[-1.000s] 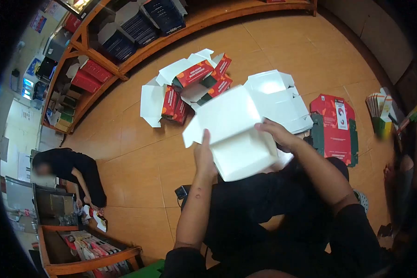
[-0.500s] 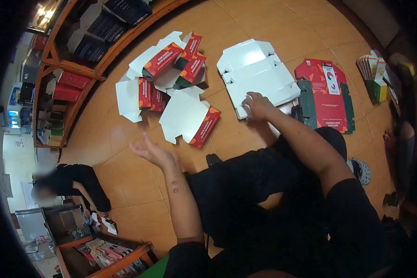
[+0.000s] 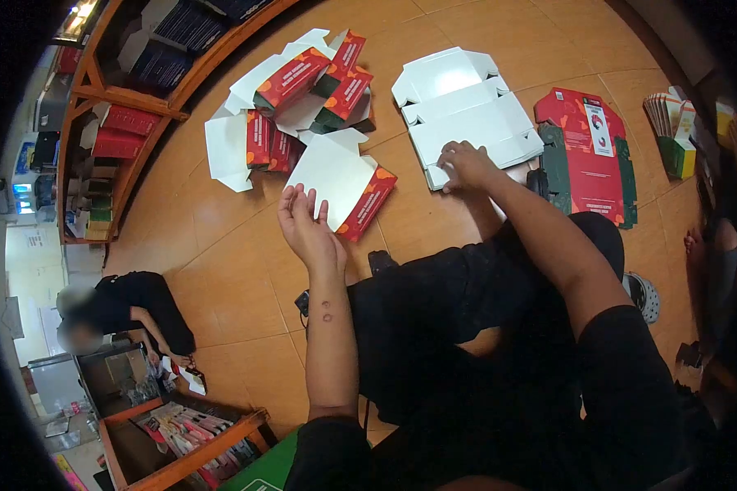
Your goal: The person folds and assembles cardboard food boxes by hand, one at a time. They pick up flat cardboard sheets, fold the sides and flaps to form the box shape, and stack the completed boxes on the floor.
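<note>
My left hand is raised palm up with its fingers apart. It holds nothing and overlaps the near corner of a partly folded red and white box. My right hand rests at the near edge of a stack of flat box blanks, white side up. Its fingers are bent and apart, touching the cardboard; the thumb side is partly hidden. Right of the stack, a red and green flat box blank lies printed side up. Several partly folded boxes are piled farther off on the left.
Wooden shelves with boxes curve along the left. At lower left, a person bends over near a wooden display case. A green and yellow holder of leaflets stands at right on the tiled floor.
My left hand has moved up and to the right, towards the nearest folded box. My right hand stays on the stack's near edge. The view has shifted slightly.
</note>
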Available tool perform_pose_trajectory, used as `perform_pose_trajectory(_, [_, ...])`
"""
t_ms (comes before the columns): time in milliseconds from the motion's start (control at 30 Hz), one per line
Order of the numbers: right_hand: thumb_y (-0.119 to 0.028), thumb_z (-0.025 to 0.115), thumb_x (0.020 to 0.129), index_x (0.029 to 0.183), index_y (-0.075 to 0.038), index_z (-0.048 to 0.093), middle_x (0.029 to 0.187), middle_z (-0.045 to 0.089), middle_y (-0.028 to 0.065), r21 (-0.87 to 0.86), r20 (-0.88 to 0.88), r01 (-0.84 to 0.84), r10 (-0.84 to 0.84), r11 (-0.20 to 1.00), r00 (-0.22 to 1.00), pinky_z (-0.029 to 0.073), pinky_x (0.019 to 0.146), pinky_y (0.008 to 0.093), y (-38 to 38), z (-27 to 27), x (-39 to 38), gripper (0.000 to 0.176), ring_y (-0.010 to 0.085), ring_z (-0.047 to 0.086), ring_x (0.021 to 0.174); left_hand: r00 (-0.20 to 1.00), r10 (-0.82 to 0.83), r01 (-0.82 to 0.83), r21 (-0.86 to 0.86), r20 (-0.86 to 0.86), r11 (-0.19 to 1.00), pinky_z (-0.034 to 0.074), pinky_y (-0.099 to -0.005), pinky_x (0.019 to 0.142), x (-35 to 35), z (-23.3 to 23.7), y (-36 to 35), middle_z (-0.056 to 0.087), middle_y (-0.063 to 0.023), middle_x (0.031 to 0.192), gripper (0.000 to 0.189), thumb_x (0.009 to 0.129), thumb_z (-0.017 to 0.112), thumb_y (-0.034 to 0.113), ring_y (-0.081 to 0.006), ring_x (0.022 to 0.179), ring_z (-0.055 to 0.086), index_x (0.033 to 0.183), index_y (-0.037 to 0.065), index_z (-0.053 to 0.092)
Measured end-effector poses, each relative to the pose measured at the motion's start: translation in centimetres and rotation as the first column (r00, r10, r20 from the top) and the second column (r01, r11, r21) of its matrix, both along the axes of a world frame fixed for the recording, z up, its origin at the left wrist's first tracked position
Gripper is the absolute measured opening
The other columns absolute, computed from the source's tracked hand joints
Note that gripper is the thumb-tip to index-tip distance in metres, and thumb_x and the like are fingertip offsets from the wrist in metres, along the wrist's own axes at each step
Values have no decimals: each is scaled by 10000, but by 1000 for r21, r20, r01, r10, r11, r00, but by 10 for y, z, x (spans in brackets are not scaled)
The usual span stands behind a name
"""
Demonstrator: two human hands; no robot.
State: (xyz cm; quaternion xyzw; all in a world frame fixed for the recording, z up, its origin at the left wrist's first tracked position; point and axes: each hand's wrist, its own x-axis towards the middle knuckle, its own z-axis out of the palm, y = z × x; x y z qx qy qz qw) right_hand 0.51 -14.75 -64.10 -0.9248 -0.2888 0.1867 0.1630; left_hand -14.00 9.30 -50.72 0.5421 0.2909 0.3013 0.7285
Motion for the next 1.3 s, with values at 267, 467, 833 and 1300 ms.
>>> perform_pose_trajectory(267, [-397,880,621,1111,-195,641,1311,517,13,89,-116,-26,37,996,993,431,960,554,-3,-20,17,582,266,468,1250,999,-40,40,-29,-7,999,424,-388,966,4,6,-8,504,-93,1319,332,986,539,193,-224,1172,515,1288,89,449])
perform_pose_trajectory(467, [-389,881,624,1058,-158,633,1270,516,22,60,-35,27,-25,998,999,423,947,542,1,-1,3,551,262,474,1225,997,-74,74,-23,3,997,496,-353,861,10,-2,-19,569,-89,1189,266,976,551,159,-205,1061,575,1223,81,492])
perform_pose_trajectory(833, [-437,803,731,1042,-69,625,1084,631,125,392,-163,-26,97,919,982,491,861,397,3,5,18,513,330,606,1010,752,-595,465,-409,-285,785,532,-251,668,50,-96,-69,580,-61,1016,272,973,560,153,-167,819,618,1209,29,509])
perform_pose_trajectory(1300, [-253,571,947,965,-17,642,831,640,186,824,184,-177,40,538,982,471,705,401,-14,215,-21,247,373,612,788,860,-396,331,942,-321,-45,391,-480,1043,42,69,-17,630,-151,1050,325,788,747,90,-337,1106,580,1069,19,600])
